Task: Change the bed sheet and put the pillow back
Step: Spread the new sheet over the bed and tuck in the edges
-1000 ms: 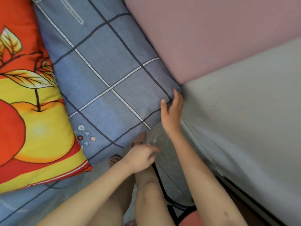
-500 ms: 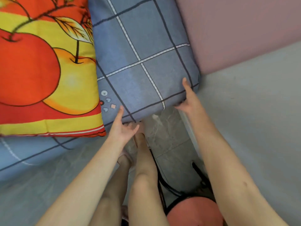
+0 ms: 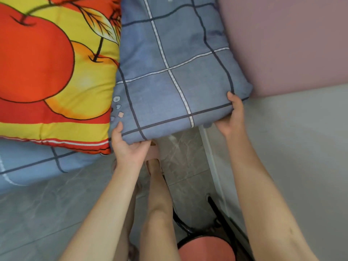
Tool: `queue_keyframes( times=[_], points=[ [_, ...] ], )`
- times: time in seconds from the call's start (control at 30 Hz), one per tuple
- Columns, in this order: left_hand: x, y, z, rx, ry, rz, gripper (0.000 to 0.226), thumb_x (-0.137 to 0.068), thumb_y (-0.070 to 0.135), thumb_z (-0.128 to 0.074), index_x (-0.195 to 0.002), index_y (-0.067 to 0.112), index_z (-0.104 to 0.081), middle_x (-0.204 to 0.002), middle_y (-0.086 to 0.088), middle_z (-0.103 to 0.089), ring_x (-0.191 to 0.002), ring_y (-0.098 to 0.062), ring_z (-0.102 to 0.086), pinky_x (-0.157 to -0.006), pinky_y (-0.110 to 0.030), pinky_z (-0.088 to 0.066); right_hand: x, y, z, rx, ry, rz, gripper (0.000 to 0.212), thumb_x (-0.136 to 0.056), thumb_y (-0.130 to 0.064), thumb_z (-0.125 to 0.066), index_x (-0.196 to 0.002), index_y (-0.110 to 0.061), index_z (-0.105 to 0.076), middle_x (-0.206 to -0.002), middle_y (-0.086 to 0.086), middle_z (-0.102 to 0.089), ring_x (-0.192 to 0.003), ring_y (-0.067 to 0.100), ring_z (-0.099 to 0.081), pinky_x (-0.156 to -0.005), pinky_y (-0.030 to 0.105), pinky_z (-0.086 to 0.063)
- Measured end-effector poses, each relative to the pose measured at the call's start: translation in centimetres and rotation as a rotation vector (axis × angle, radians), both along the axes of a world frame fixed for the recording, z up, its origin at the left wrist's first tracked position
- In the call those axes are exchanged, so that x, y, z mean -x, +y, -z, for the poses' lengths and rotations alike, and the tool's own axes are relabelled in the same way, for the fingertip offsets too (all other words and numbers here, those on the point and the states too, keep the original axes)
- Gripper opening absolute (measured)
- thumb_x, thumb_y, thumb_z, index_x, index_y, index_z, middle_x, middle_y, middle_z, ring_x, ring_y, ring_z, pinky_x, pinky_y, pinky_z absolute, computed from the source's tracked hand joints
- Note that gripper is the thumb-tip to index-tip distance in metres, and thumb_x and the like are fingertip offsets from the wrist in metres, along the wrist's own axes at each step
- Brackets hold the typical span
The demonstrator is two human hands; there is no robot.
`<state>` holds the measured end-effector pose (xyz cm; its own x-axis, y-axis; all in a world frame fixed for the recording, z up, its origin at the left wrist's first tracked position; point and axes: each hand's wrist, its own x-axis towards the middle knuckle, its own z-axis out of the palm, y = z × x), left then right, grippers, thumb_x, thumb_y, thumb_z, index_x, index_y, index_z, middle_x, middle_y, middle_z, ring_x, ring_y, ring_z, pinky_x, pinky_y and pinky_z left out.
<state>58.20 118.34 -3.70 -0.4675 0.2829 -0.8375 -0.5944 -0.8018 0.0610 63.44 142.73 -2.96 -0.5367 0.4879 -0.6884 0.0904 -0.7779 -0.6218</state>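
**At the Bed's Corner, the Sheet Is Held in Both Hands**

At the near corner of the bed, the blue checked bed sheet (image 3: 169, 76) is seen drawn over a thick padded edge. Its lower edge is gripped by the left hand (image 3: 130, 147), with the thumb laid on top and the fingers curled out of sight beneath. The corner itself is clasped by the right hand (image 3: 232, 115) in the same way, thumb above and fingers tucked under the fabric. The pillow (image 3: 52, 72), printed with red apples on yellow, is found lying on the sheet to the left, its right side just beside the held part. The corner is bordered on the right by a pink padded panel (image 3: 291, 44), with a grey wall (image 3: 301, 157) below it. A tiled floor (image 3: 37, 213) is shown underneath. A stool (image 3: 207, 249) with a reddish seat is cut off by the bottom edge, beside the person's bare legs (image 3: 160, 204).
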Motion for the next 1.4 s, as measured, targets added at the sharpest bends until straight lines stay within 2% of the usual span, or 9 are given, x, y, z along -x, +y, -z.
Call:
queue_keyframes(
  times=[0.1, 0.27, 0.6, 0.7, 0.83, 0.93, 1.07, 1.27, 1.4],
  points=[
    [1.0, -0.6, -2.8, -0.079, 0.093, -0.089, 0.043, -0.077, 0.029, -0.054, -0.111, 0.009, -0.069, -0.127, -0.011, -0.061, -0.123, -0.03, -0.054, -0.105, -0.049, -0.038, 2.1, 0.9, -2.3, -0.011, 0.205, -0.029, 0.057, -0.047, -0.024, -0.087, -0.101, -0.011, -0.073, -0.106, 0.008, -0.071, -0.1, 0.023, -0.066, -0.085, 0.036, -0.053],
    [3.1, 0.0, -4.3, -0.035, 0.177, -0.119, 0.059, -0.077, 0.037, -0.053, -0.131, 0.014, -0.055, -0.13, -0.011, -0.059, -0.121, -0.031, -0.056, -0.097, -0.051, -0.046, 5.5, 1.5, -2.5, -0.026, 0.361, 0.022, 0.054, -0.039, -0.022, -0.089, -0.089, -0.009, -0.077, -0.097, 0.01, -0.072, -0.091, 0.025, -0.068, -0.078, 0.035, -0.055],
    [0.0, 1.4, 2.4, 0.058, 0.017, 0.003, 0.072, -0.071, 0.036, -0.062, -0.14, 0.021, -0.047, -0.136, -0.008, -0.055, -0.126, -0.032, -0.05, -0.107, -0.051, -0.034, 2.2, 1.2, 4.2, 0.03, -0.064, 0.243, 0.03, -0.084, -0.012, -0.042, -0.091, -0.014, -0.07, -0.089, 0.006, -0.073, -0.083, 0.022, -0.068, -0.083, 0.03, -0.051],
    [-1.4, 1.8, 3.4, 0.185, -0.098, 0.066, 0.055, -0.083, 0.04, -0.057, -0.134, 0.019, -0.052, -0.128, -0.007, -0.062, -0.12, -0.03, -0.056, -0.103, -0.05, -0.041, 0.2, 1.3, 4.8, -0.081, -0.324, 0.207, 0.032, -0.075, -0.011, -0.058, -0.106, -0.01, -0.066, -0.107, 0.009, -0.068, -0.091, 0.022, -0.066, -0.072, 0.028, -0.054],
    [-1.3, 1.7, 3.2, 0.362, -0.22, 0.149, 0.044, -0.081, 0.046, -0.066, -0.117, 0.02, -0.058, -0.12, -0.004, -0.064, -0.108, -0.023, -0.059, -0.099, -0.044, -0.046, 0.7, 2.3, 4.8, -0.311, -0.519, 0.291, 0.065, -0.074, -0.001, -0.068, -0.132, 0.0, -0.038, -0.129, 0.017, -0.054, -0.107, 0.025, -0.061, -0.084, 0.035, -0.056],
    [-1.4, 0.9, 3.2, 0.329, -0.241, 0.117, 0.043, -0.078, 0.037, -0.072, -0.112, 0.016, -0.058, -0.113, -0.005, -0.065, -0.105, -0.022, -0.06, -0.099, -0.044, -0.046, 0.7, 2.5, 3.9, -0.29, -0.501, 0.137, 0.086, -0.059, -0.04, -0.085, -0.129, -0.01, -0.045, -0.122, 0.005, -0.062, -0.104, 0.017, -0.064, -0.085, 0.041, -0.056],
    [-1.6, 0.6, 3.2, 0.3, -0.235, 0.06, 0.046, -0.081, 0.026, -0.071, -0.123, 0.012, -0.057, -0.113, -0.007, -0.068, -0.104, -0.023, -0.064, -0.098, -0.041, -0.048, 0.0, 3.2, 4.1, -0.022, -0.45, -0.084, 0.055, -0.085, -0.047, -0.064, -0.128, -0.016, -0.053, -0.116, 0.004, -0.065, -0.105, 0.023, -0.062, -0.082, 0.044, -0.054],
    [-1.2, 0.6, 2.5, 0.207, -0.138, -0.025, 0.045, -0.078, 0.017, -0.065, -0.122, 0.013, -0.059, -0.114, -0.007, -0.069, -0.107, -0.024, -0.064, -0.093, -0.043, -0.049, -0.7, 4.1, 5.6, -0.02, -0.167, 0.057, 0.023, -0.096, -0.024, -0.051, -0.111, -0.011, -0.063, -0.104, 0.004, -0.072, -0.101, 0.018, -0.066, -0.094, 0.036, -0.052],
    [-1.5, -0.6, 2.2, 0.169, -0.128, 0.014, 0.038, -0.08, 0.015, -0.06, -0.118, 0.012, -0.059, -0.118, -0.008, -0.067, -0.113, -0.025, -0.06, -0.099, -0.043, -0.045, -0.7, 3.6, 7.4, -0.073, -0.291, 0.168, 0.032, -0.092, -0.022, -0.059, -0.12, -0.007, -0.06, -0.117, 0.01, -0.067, -0.106, 0.023, -0.065, -0.088, 0.037, -0.055]
  ],
)
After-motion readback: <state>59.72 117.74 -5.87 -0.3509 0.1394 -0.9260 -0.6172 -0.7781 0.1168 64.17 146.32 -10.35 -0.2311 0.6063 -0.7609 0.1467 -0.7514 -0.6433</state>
